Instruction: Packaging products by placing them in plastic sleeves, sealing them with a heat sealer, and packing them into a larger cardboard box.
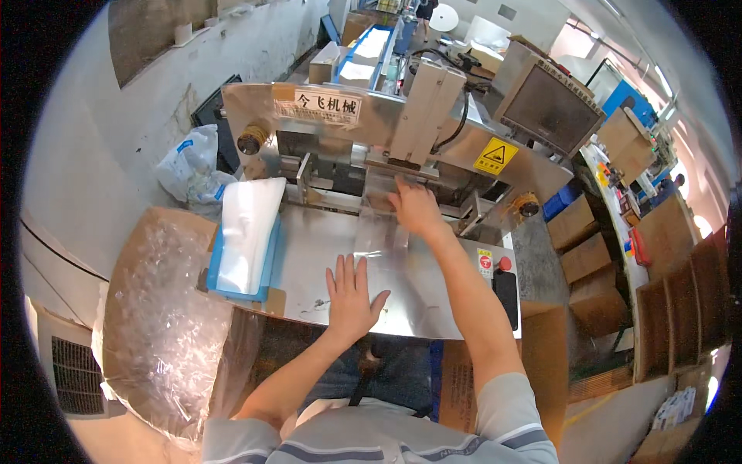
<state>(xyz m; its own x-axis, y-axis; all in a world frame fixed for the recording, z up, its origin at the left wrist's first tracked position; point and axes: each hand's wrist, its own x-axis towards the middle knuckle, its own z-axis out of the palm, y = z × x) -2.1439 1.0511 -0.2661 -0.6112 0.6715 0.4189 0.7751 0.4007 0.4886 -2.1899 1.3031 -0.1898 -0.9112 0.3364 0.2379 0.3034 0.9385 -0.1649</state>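
My left hand (352,300) lies open on the steel worktable, fingers spread, at the near edge of a clear plastic sheet (380,224). The sheet is see-through, and its outline is hard to make out. It reaches from near my left fingers to the steel machine (371,127). Farther forward, my right hand (417,207) rests on the sheet's far part, just below the machine's upright metal block (427,112). Its fingers point ahead and stand slightly apart. To the left, a blue tray (273,267) holds a stack of white-looking plastic sheets (249,232).
A large carton (116,309) filled with clear plastic pieces (170,309) stands at the left. Right of my right arm are a red push button (505,264) and a black phone-like slab (505,298). A monitor (553,100) sits behind the machine. Cardboard boxes (583,255) line the right side.
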